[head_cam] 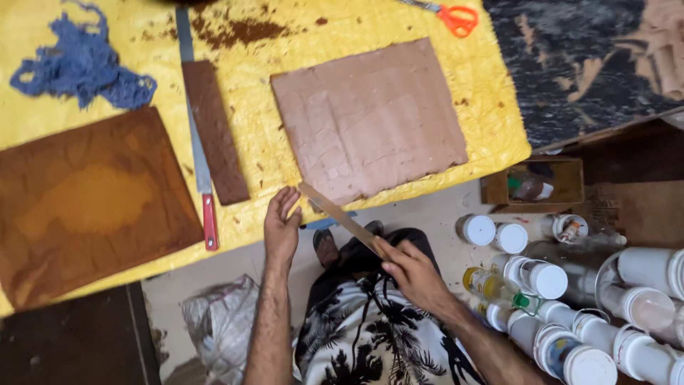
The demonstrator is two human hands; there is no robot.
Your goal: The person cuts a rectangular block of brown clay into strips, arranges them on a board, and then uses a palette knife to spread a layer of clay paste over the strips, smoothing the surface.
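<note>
a thin wooden strip (342,216) slants from the near edge of the clay slab (369,117) back toward the person. the right hand (413,274) is the grip clenched on its near end; the left hand (283,222) rests released, fingers loose, on the edge of the yellow-covered bench (491,100), just left of the strip's far tip. to the left lie a red-handled blade (199,142) and a brown board (89,199). white-lidded jars (548,278) stand on the floor at right.
</note>
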